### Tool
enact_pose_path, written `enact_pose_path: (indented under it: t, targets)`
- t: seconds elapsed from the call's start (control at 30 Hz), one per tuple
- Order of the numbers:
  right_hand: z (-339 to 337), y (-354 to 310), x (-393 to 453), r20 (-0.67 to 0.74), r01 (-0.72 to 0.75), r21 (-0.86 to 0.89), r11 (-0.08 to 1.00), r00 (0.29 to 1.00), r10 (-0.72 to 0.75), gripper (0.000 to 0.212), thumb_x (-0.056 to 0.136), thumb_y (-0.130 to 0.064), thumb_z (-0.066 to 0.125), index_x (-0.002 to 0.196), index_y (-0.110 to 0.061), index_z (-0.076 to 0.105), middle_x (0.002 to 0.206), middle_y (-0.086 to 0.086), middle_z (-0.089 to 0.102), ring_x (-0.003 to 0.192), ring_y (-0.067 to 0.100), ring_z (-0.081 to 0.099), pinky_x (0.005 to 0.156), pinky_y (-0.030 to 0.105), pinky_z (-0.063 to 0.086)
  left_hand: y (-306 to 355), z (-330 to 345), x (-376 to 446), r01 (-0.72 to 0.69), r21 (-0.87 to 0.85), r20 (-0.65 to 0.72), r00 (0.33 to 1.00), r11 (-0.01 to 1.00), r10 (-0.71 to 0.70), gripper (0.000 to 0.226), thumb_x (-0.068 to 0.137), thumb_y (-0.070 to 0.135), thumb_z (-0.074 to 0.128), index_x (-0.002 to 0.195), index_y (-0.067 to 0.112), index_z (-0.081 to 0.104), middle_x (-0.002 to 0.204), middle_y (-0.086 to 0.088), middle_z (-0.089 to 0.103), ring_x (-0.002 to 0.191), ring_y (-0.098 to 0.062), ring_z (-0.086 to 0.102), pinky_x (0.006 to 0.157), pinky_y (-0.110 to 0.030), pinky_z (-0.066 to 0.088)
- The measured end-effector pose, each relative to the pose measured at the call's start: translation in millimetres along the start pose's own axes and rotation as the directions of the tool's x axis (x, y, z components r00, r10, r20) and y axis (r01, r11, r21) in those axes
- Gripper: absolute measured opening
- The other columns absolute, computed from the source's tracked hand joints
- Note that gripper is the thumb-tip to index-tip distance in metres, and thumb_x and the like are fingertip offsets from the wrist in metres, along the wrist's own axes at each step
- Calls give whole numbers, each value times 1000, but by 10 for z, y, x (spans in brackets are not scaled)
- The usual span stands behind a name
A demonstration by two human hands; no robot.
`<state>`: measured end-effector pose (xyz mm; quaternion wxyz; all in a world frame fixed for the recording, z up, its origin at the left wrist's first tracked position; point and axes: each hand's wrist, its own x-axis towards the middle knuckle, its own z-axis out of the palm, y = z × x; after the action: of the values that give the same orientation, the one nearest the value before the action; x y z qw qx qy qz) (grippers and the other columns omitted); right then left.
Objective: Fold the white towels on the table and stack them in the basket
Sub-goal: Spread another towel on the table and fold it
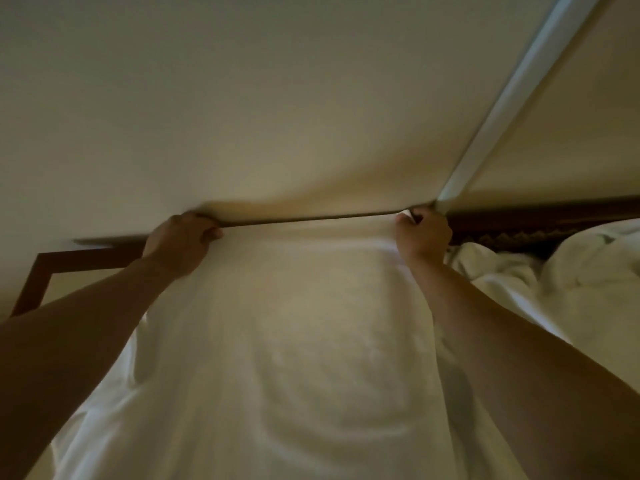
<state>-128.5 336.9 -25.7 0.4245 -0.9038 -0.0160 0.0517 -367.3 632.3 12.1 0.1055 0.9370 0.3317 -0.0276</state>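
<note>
A large white towel (294, 341) hangs stretched out in front of me and fills the lower middle of the view. My left hand (180, 242) grips its top left corner. My right hand (422, 233) grips its top right corner. The top edge runs taut and nearly level between the two hands. The towel hides whatever lies below and behind it. No basket shows in this view.
A heap of crumpled white towels (561, 268) lies at the right. A dark wooden edge (540, 213) runs behind it, and dark wood (45, 268) also frames the left. A cream wall (242, 98) and a pale strip (512, 95) fill the top.
</note>
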Motion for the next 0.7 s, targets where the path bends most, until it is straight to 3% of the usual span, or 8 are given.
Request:
enact_pose_path:
  t: [0.13, 0.23, 0.33, 0.4, 0.47, 0.57, 0.63, 0.7]
  targets:
    - [51, 42, 24, -12, -4, -5, 1000, 1000, 4, 25, 92, -22, 64, 108, -3, 69, 110, 19, 69, 105, 34, 64, 83, 29, 42, -50, 28, -13, 68, -50, -4, 998, 996, -68, 34, 98, 48, 60, 115, 23, 76, 122, -14, 70, 109, -39, 64, 93, -45, 53]
    - [57, -21, -96, -103, -53, -303, 951, 994, 23, 53, 92, -34, 63, 135, -5, 52, 136, 25, 50, 125, 45, 48, 101, 54, 40, -143, -116, -196, 156, -131, -69, 984, 979, -166, 38, 93, 49, 69, 118, 21, 74, 120, -11, 71, 109, -36, 65, 94, -44, 54]
    - [142, -291, -680, -75, 180, -277, 944, 975, -208, 47, 92, -30, 65, 135, -15, 52, 140, 18, 46, 131, 43, 42, 100, 58, 37, -315, -247, -706, 203, -256, -126, 962, 945, -241, 40, 89, 44, 75, 120, 18, 72, 120, -7, 70, 107, -30, 66, 96, -42, 52]
    - [324, -440, -1238, 67, 391, -186, 901, 920, -386, 38, 89, -26, 62, 127, -20, 57, 136, 12, 51, 130, 38, 45, 96, 55, 40, -414, -248, -1176, 277, -284, -62, 950, 918, -306, 48, 86, 51, 76, 124, 22, 68, 123, -5, 65, 103, -26, 64, 94, -45, 53]
    - [588, -568, -1793, 295, 550, -143, 823, 817, -495, 41, 84, -28, 55, 125, -23, 59, 139, 8, 51, 136, 34, 44, 98, 55, 39, -477, -198, -1649, 319, -208, 35, 947, 925, -318, 70, 78, 71, 71, 134, 31, 57, 134, -1, 57, 112, -24, 59, 98, -49, 51]
    - [996, -748, -2383, 632, 684, -129, 718, 614, -472, 50, 96, -31, 42, 146, -26, 45, 164, 6, 27, 155, 33, 16, 115, 62, 22, -604, -25, -2103, 264, -39, 120, 959, 964, -257, 90, 70, 84, 66, 145, 41, 41, 143, 6, 46, 122, -23, 51, 103, -49, 46]
    - [1200, -880, -2546, 732, 715, -150, 683, 545, -409, 53, 105, -34, 35, 157, -30, 27, 171, 1, 5, 158, 30, -5, 121, 62, 5, -736, 81, -2190, 227, -106, 89, 972, 968, -218, 76, 78, 71, 70, 141, 38, 46, 138, 4, 53, 115, -23, 55, 97, -46, 49]
    - [1363, -960, -2621, 746, 714, -191, 674, 552, -373, 57, 107, -36, 33, 161, -31, 16, 172, -2, -2, 157, 28, -11, 122, 61, -3, -852, 105, -2160, 200, -275, -25, 976, 940, -215, 46, 89, 46, 71, 130, 27, 59, 123, 0, 64, 101, -24, 62, 85, -39, 53]
